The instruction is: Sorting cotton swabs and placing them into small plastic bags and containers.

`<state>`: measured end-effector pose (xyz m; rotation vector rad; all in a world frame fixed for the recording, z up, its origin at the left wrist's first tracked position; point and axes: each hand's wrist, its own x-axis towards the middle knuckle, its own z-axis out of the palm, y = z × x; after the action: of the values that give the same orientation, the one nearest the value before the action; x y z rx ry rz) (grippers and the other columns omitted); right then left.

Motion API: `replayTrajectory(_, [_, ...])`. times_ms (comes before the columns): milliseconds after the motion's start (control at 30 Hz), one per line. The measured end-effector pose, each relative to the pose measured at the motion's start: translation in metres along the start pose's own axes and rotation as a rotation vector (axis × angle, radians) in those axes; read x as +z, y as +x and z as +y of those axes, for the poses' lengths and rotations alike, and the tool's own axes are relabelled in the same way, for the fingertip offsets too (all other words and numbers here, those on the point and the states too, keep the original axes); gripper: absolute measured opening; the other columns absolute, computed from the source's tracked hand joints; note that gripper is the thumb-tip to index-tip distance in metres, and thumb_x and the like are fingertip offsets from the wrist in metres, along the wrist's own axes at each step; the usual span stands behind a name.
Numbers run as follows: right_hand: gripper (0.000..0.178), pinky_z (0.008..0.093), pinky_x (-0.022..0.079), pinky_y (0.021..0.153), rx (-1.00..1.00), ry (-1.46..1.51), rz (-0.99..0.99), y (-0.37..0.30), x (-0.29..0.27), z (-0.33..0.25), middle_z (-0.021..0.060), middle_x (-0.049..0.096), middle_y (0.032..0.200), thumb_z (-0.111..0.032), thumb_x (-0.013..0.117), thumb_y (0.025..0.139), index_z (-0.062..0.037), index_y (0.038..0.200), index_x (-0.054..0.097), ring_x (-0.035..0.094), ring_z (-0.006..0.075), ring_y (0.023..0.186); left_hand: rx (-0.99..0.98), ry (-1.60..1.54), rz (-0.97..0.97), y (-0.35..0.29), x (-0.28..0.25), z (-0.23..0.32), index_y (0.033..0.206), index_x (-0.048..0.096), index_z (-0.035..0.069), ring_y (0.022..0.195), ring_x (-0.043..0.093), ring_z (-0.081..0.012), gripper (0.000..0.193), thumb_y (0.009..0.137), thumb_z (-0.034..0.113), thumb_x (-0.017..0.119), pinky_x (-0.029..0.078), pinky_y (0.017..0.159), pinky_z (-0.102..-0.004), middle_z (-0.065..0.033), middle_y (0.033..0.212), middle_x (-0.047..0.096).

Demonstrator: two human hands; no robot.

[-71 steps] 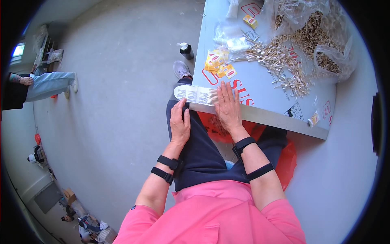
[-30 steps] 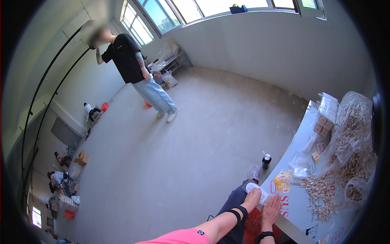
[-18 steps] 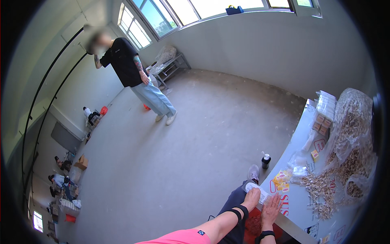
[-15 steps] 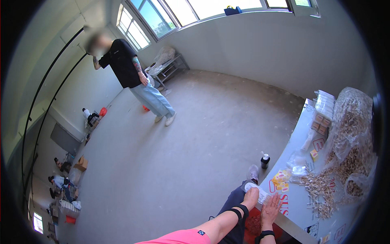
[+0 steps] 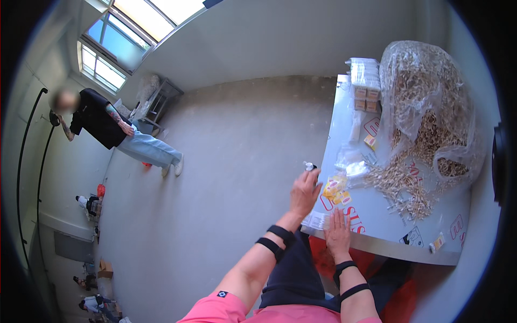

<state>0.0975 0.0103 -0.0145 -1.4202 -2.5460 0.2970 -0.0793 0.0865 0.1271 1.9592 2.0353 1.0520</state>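
Note:
My left hand is raised over the table's left edge, its fingers apart and holding nothing, close to the yellow printed cards. My right hand lies with its fingers stretched out at the front edge of the table. Beside its fingertips is a clear pack of cotton swabs. A loose heap of wooden-stick cotton swabs spreads farther right on the table. Clear plastic bags lie between that heap and the cards.
A big clear sack of swabs fills the table's back right, next to stacked clear boxes. A bottle shows beyond my left hand. Another person stands at the far left. Something red is beneath the table.
My left hand has let go of the swab pack and moved forward toward the cards. The pack now lies at the table edge by my right hand. The view has turned rightward.

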Motion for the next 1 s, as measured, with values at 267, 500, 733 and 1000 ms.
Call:
replayTrajectory(267, [0.068, 0.0490, 0.004, 0.124, 0.025, 0.017, -0.062, 0.000, 0.005, -0.001, 0.0130, 0.020, 0.163, -0.038, 0.054, 0.095, -0.0022, 0.150, 0.036, 0.014, 0.0250, 0.152, 0.208, 0.078, -0.041, 0.014, -0.041, 0.020, 0.154, 0.022, 0.004, 0.126, 0.049, -0.0352, 0.105, 0.074, 0.029, 0.085, 0.034, 0.108, -0.0484, -0.0140, 0.141, 0.049])
replayTrajectory(500, [0.068, 0.0485, 0.004, 0.124, -0.004, -0.046, 0.019, 0.000, 0.007, 0.003, 0.0134, 0.022, 0.163, -0.039, 0.053, 0.094, -0.0019, 0.149, 0.037, 0.015, 0.0258, 0.152, -0.225, -0.222, -0.747, 0.046, -0.045, 0.039, 0.157, 0.013, 0.002, 0.115, 0.061, -0.0373, 0.101, 0.081, 0.023, 0.078, 0.048, 0.098, -0.0405, -0.0196, 0.119, 0.067])
replayTrajectory(733, [0.066, 0.0491, 0.006, 0.124, 0.023, -0.034, -0.043, -0.001, 0.010, 0.004, 0.0117, 0.022, 0.163, -0.040, 0.051, 0.095, -0.0045, 0.149, 0.038, 0.014, 0.0256, 0.153, 0.141, 0.263, -0.473, 0.183, 0.015, 0.074, 0.142, 0.051, 0.011, 0.130, 0.047, -0.0394, 0.065, 0.082, 0.020, 0.075, 0.044, 0.108, -0.0458, -0.0118, 0.156, 0.033])
replayTrajectory(1000, [0.068, 0.0494, 0.007, 0.124, 0.014, -0.044, -0.107, -0.002, 0.000, -0.004, 0.0099, 0.024, 0.163, -0.045, 0.051, 0.095, -0.0061, 0.150, 0.040, 0.016, 0.0253, 0.152, -0.140, 0.427, -0.413, 0.256, 0.105, 0.033, 0.140, 0.057, 0.024, 0.143, 0.027, -0.0415, 0.062, 0.082, 0.030, 0.078, 0.034, 0.115, -0.0497, -0.0126, 0.164, 0.008])
